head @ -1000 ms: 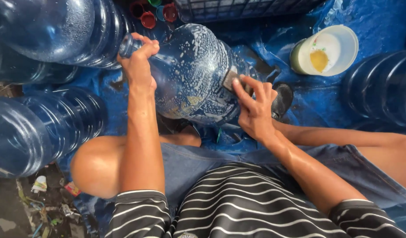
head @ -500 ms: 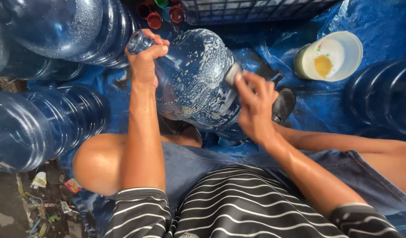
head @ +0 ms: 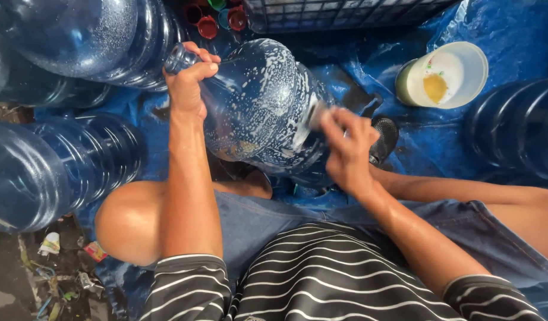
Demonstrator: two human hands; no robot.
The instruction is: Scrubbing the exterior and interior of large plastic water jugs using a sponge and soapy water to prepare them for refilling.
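Between the person's bare knees, over a wet blue tarpaulin [head: 464, 148], lies a large translucent blue plastic water jug [head: 259, 107], flecked with white suds and tipped on its side. Its long axis runs from upper left to lower right in the head view, with the narrow neck pointing up and to the left, toward a stack of similar big blue jugs [head: 78, 41], and its broad base turned toward the lower right. The left hand [head: 188, 83] is closed in a firm grip around the neck, fingers wrapped right round it. The right hand [head: 345, 151] is blurred; it presses a small pale scrubbing pad [head: 312, 116] against the jug's ribbed side near the base, fingers curled onto it. Judging by the soap film, the jug is slippery; it looks stiff-walled, bulky and, seemingly empty, fairly light, so the neck is the sure place to take hold, since the smooth soapy belly offers little purchase. Well apart, to the upper right, stands a white plastic tub [head: 446, 74] with a yellowish paste inside. More blue jugs [head: 48, 172] lie at the left and far right, and red bottle caps [head: 207, 27] sit near a dark crate [head: 345, 12] at the top.
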